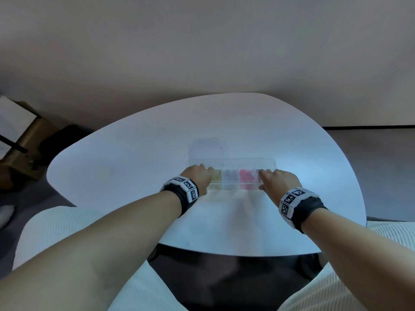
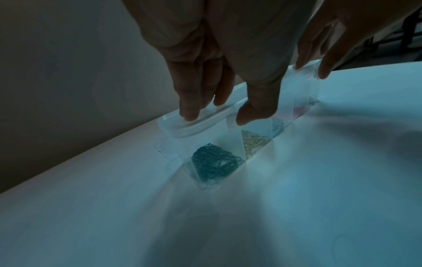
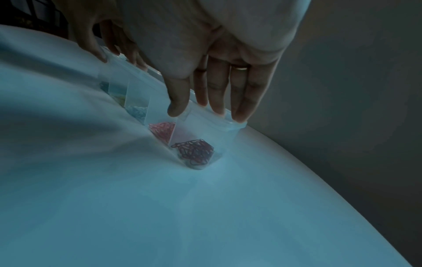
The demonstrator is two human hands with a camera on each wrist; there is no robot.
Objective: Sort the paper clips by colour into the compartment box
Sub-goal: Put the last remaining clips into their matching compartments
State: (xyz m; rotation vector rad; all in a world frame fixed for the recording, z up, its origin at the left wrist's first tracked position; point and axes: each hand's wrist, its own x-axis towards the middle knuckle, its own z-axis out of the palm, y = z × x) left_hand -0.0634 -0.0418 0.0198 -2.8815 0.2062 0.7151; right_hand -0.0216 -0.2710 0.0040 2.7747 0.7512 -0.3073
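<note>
Two hands on compartment box, mid-surface: left hand pinching left end, right hand pinching right end. Paper clips sorted by colour inside. Step judged: closing lid; next, even downward press.

Plain room (maybe home): white table, bare wall.
</note>
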